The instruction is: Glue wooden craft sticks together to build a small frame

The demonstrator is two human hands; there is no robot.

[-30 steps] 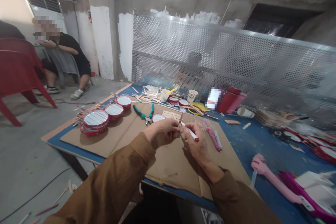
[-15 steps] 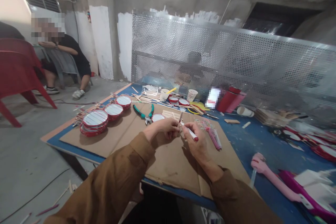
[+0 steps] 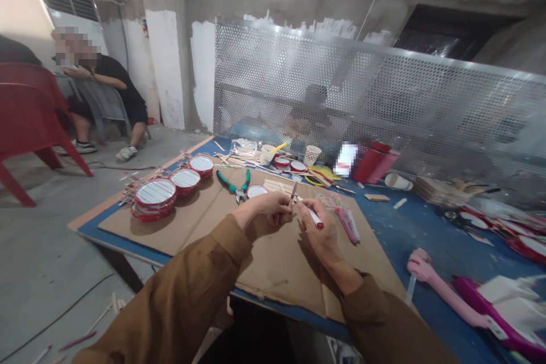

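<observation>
Between the fingertips of my left hand (image 3: 275, 209) a thin wooden stick (image 3: 294, 191) is pinched, standing nearly upright and darkened along its side. My right hand (image 3: 319, 227) grips a white marker with a red end (image 3: 314, 216); its tip points at the stick, a small gap apart. Both hands are over a cardboard sheet (image 3: 273, 261). Just beyond them lie pale wooden sticks (image 3: 279, 185) and a round red-rimmed disc (image 3: 257, 191). Green-handled pliers (image 3: 235, 186) rest open to the left. A pink packet (image 3: 348, 224) lies right of my right hand.
Red-rimmed round pieces (image 3: 154, 196) with sticks across them stand at the left. Paper cups (image 3: 313, 153), a red bottle (image 3: 372, 162) and a lit phone (image 3: 346, 159) line the back. A pink glue gun (image 3: 447, 290) lies at the right. A person (image 3: 111, 79) sits beyond the table.
My right hand has drawn the marker slightly away from the stick, to the right. My left hand keeps its hold nearly still.
</observation>
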